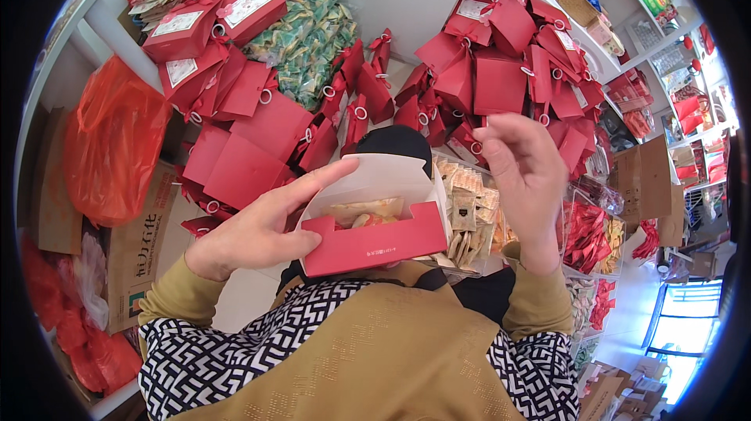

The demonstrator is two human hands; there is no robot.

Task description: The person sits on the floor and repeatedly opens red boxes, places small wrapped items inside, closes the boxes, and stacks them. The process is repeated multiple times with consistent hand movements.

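My left hand (258, 227) grips the left side of an open red gift box (375, 245) with a white inside. Its thumb is at the front wall and its fingers lie along the raised white flap (387, 177). Inside the box are a pale wrapped packet (375, 207) and another small wrapped piece, partly hidden by the front wall. My right hand (522, 174) is raised to the right of the box, apart from it, with curled fingers and the thumb near the index finger. Whether anything small is pinched there cannot be seen. Below it, a clear tray holds beige sachets (463, 210).
Finished-looking red boxes with ribbons and white rings are heaped at left (246, 151) and right (504, 80). Between them lies a bag of green-wrapped sweets (311, 39). An orange plastic bag (117, 139) stands left, near a cardboard carton (138, 251). Bins of red packets (587, 233) sit right.
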